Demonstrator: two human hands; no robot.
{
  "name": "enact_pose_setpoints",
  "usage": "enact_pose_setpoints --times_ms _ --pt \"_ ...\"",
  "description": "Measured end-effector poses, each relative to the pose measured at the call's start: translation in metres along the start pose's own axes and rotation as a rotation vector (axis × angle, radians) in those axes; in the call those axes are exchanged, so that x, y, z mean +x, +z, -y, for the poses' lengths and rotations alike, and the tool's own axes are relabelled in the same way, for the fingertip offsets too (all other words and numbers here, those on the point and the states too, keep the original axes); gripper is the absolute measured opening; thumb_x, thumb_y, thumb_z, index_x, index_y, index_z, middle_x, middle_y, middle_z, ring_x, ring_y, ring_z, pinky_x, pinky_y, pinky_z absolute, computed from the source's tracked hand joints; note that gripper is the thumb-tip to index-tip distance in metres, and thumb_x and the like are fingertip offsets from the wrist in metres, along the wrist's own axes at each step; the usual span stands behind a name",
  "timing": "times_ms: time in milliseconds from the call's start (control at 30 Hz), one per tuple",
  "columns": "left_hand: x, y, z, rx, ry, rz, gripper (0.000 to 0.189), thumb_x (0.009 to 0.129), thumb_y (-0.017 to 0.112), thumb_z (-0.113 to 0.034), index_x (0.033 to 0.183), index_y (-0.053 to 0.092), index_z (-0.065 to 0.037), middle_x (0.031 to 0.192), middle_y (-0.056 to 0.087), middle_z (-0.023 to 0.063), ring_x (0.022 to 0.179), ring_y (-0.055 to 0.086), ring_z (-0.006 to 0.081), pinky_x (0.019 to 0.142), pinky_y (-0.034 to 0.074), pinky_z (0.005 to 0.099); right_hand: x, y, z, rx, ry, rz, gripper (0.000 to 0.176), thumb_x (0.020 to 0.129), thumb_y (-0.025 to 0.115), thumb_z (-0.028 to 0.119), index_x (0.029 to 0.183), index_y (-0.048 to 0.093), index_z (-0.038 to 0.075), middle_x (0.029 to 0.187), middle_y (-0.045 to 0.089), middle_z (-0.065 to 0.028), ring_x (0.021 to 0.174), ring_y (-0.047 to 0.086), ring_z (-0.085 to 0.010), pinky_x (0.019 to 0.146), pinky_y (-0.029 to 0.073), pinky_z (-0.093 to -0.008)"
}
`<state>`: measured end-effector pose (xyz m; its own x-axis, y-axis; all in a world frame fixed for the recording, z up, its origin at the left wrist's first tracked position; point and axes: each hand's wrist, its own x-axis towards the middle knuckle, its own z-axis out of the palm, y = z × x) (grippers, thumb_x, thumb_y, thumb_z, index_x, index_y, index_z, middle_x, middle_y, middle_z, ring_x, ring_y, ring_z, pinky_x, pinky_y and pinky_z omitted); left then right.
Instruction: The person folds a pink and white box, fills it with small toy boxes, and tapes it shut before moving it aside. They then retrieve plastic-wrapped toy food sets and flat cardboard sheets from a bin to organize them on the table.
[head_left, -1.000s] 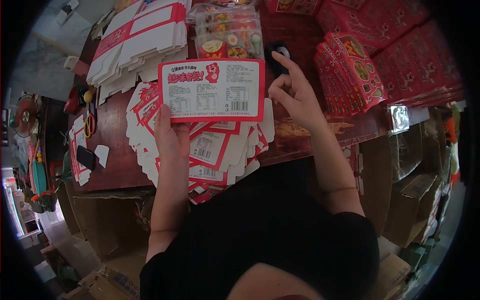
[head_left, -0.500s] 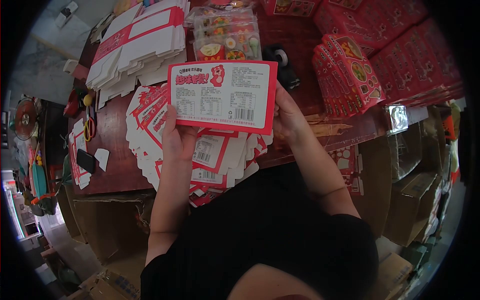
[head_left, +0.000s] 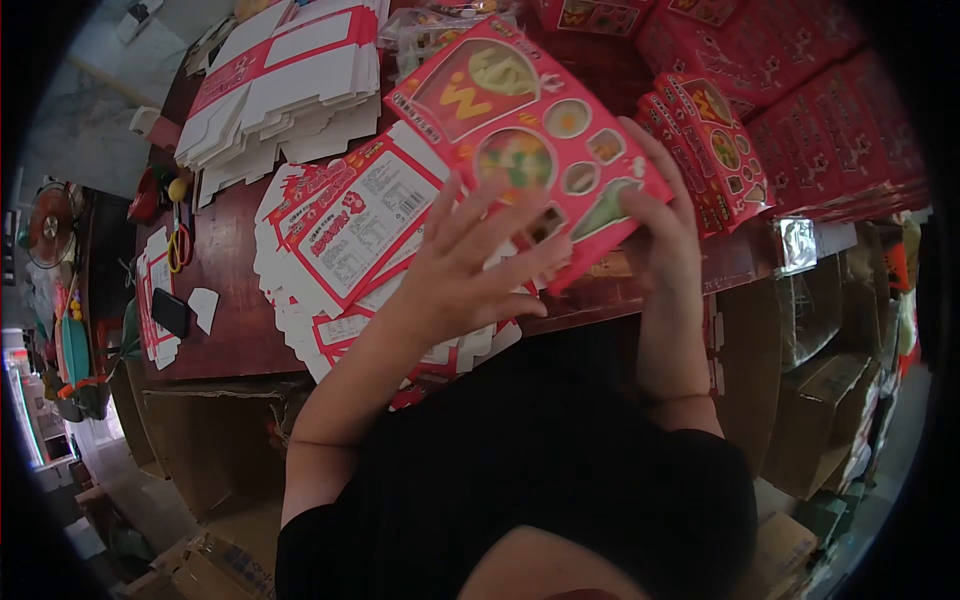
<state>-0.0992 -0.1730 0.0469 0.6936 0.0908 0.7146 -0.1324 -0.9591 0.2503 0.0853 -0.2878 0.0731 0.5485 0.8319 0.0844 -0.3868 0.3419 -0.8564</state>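
Observation:
A red candy box [head_left: 540, 110] with cut-out windows, tilted with its front upward, is gripped along its right edge by my right hand [head_left: 665, 215]. Yellow, green and white pieces show through the windows. My left hand [head_left: 470, 255] is spread, fingers apart, over the box's lower left corner and overlaps it in this view. Beneath the left hand lies a loose pile of flat red-and-white cartons [head_left: 350, 225], printed side up.
Stacked flat white cartons [head_left: 290, 90] lie at the back left, beside clear candy packs [head_left: 410, 45]. Filled red boxes [head_left: 715, 150] stand at the right. Scissors [head_left: 179, 245] and a black phone-like object [head_left: 171, 318] rest on the left. Cardboard boxes [head_left: 220, 460] stand below the table edge.
The box has turned from its printed back to its windowed front and tilted. My left hand has let go and opened; my right hand has moved right, still holding it.

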Motion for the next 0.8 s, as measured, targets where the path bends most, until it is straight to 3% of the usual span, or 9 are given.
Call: enact_pose_setpoints --times_ms 133,167,233,267,400,500,733,767,800 --pt "-0.027 -0.025 0.059 0.269 -0.453 0.062 0.088 0.062 0.084 -0.025 0.136 0.039 -0.010 0.142 0.034 0.0131 0.132 0.030 0.0341 0.107 0.032 0.0456 0.016 -0.092 0.052 -0.147 -0.321 -0.396 0.049 0.085 0.056 0.008 0.131 0.042 -0.001 0.123 0.053 -0.0178 0.112 0.054 -0.0263 0.093 0.047 -0.0375" --pt "-0.039 -0.033 0.075 0.248 -0.624 0.141 0.089 0.061 0.085 -0.024 0.136 0.038 -0.011 0.142 0.034 0.0134 0.132 0.031 0.0338 0.107 0.033 0.0450 0.016 -0.144 0.068 -0.620 -0.508 -0.401 0.046 0.087 0.057 0.010 0.129 0.044 0.000 0.123 0.053 -0.0173 0.112 0.054 -0.0262 0.093 0.047 -0.0379" --pt "-0.063 -0.044 0.102 0.200 -0.970 0.297 0.093 0.058 0.086 -0.024 0.137 0.037 -0.011 0.141 0.034 0.0141 0.132 0.031 0.0331 0.107 0.034 0.0437 0.018 -0.185 0.093 -0.668 -0.542 -0.501 0.039 0.086 0.060 0.011 0.123 0.051 0.002 0.122 0.053 -0.0156 0.111 0.054 -0.0264 0.088 0.050 -0.0392" --pt "-0.072 -0.047 0.110 0.221 -0.990 0.375 0.096 0.057 0.086 -0.025 0.138 0.037 -0.012 0.141 0.034 0.0148 0.132 0.032 0.0329 0.106 0.035 0.0435 0.018 -0.185 0.109 -0.243 -0.382 -0.593 0.036 0.084 0.062 0.010 0.119 0.057 0.004 0.122 0.052 -0.0144 0.112 0.054 -0.0267 0.084 0.053 -0.0402" --pt "-0.076 -0.053 0.123 0.329 -1.050 0.577 0.106 0.052 0.087 -0.034 0.140 0.033 -0.011 0.140 0.037 0.0162 0.131 0.035 0.0324 0.106 0.034 0.0428 0.022 -0.226 0.128 -1.285 -0.334 -0.597 0.031 0.087 0.062 0.022 0.116 0.061 0.011 0.129 0.048 -0.0112 0.117 0.050 -0.0258 0.093 0.044 -0.0430" --pt "-0.062 -0.058 0.128 0.349 -1.141 0.610 0.103 0.051 0.087 -0.035 0.137 0.037 -0.009 0.139 0.039 0.0158 0.127 0.039 0.0313 0.104 0.036 0.0406 0.015 -0.165 0.113 -1.940 -0.695 -0.929 0.034 0.086 0.064 0.026 0.116 0.062 0.011 0.124 0.052 -0.0107 0.118 0.048 -0.0249 0.097 0.038 -0.0405" --pt "-0.029 -0.088 0.113 -0.056 -1.147 0.259 0.035 0.072 0.075 -0.016 0.099 0.060 0.001 0.090 0.063 0.0141 0.078 0.061 0.0209 0.070 0.048 0.0308 0.007 -0.030 -0.003 -1.368 -0.715 -0.056 0.034 0.082 0.069 0.020 0.111 0.061 0.005 0.119 0.055 -0.0120 0.115 0.048 -0.0262 0.090 0.041 -0.0346" --pt "-0.034 -0.087 0.108 -0.108 -0.882 0.196 0.020 0.079 0.068 -0.012 0.089 0.059 0.004 0.070 0.061 0.0112 0.063 0.057 0.0165 0.062 0.045 0.0301 0.003 -0.013 -0.017 -1.352 -0.654 0.042 0.034 0.082 0.069 0.018 0.112 0.061 0.004 0.118 0.055 -0.0124 0.115 0.048 -0.0260 0.088 0.042 -0.0335" --pt "-0.022 -0.092 0.088 -0.203 -0.906 0.280 0.019 0.080 0.067 -0.012 0.088 0.059 0.004 0.069 0.060 0.0116 0.062 0.057 0.0159 0.061 0.045 0.0304 0.001 0.004 -0.028 -1.332 -0.584 0.093 0.034 0.082 0.070 0.018 0.111 0.060 0.003 0.116 0.056 -0.0125 0.113 0.050 -0.0250 0.088 0.042 -0.0331"
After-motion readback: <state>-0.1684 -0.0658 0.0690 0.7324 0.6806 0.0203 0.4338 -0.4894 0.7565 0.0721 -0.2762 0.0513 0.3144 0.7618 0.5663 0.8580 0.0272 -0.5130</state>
